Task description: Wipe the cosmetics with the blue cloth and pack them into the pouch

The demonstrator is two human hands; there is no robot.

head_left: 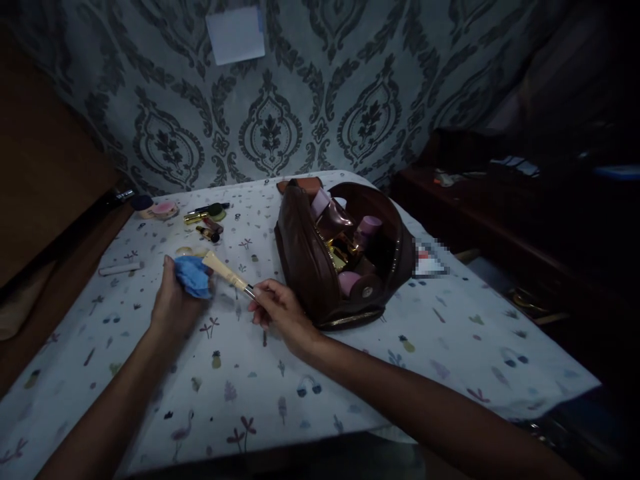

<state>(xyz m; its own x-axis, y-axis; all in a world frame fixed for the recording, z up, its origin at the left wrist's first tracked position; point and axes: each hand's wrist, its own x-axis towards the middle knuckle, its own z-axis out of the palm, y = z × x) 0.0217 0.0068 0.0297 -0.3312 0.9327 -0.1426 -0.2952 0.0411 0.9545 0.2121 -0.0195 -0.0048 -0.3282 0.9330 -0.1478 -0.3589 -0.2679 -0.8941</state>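
Note:
My left hand [175, 300] is closed round a crumpled blue cloth [194, 276] above the table. My right hand [277, 310] pinches the dark end of a slim cream-coloured tube or brush [227, 272], whose other end lies against the cloth. An open brown toiletry bag [305, 260] stands just right of my right hand, with pink and rose-gold bottles [336, 223] inside it.
The table wears a white patterned cloth [350, 373]. At its far left lie a pink compact [161, 211], a gold tube [197, 217], a small dark bottle [210, 231] and a white stick [119, 269]. A dark wooden shelf [480, 213] stands to the right, patterned wallpaper behind.

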